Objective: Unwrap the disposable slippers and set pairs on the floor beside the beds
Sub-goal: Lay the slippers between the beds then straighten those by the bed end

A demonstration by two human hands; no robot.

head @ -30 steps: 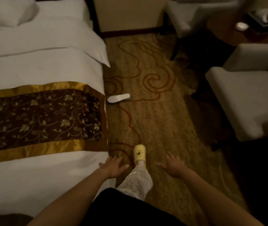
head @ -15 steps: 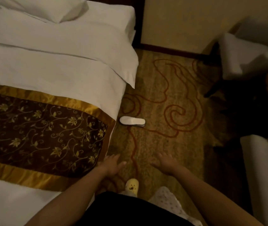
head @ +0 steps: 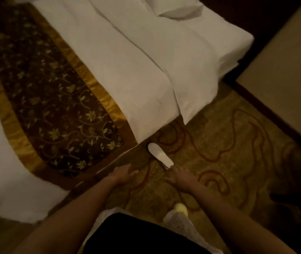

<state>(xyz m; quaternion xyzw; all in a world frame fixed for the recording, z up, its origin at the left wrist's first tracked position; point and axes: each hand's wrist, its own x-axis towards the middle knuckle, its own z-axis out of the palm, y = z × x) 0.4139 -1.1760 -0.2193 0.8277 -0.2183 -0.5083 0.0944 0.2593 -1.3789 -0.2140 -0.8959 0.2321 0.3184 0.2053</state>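
Note:
A flat white disposable slipper (head: pixel 160 156) lies on the patterned carpet, close to the side of the bed (head: pixel 131 74). My right hand (head: pixel 179 176) hovers just below the slipper's near end, fingers spread, holding nothing. My left hand (head: pixel 124 173) is stretched out over the carpet by the bed's edge, also with its fingers apart and nothing in it. Only one slipper shape is visible; I cannot tell whether it is a single slipper or a stacked pair.
The bed carries white linen, a pillow (head: pixel 175 7) and a brown-and-gold runner (head: pixel 54 107). A beige wall with dark skirting (head: pixel 281 74) stands at the right. My foot in a yellow shoe (head: pixel 180 208) rests on the carpet (head: pixel 228 143).
I have moved closer to the slipper and the view has swung left and tilted. Both hands have stayed open and now reach near the slipper.

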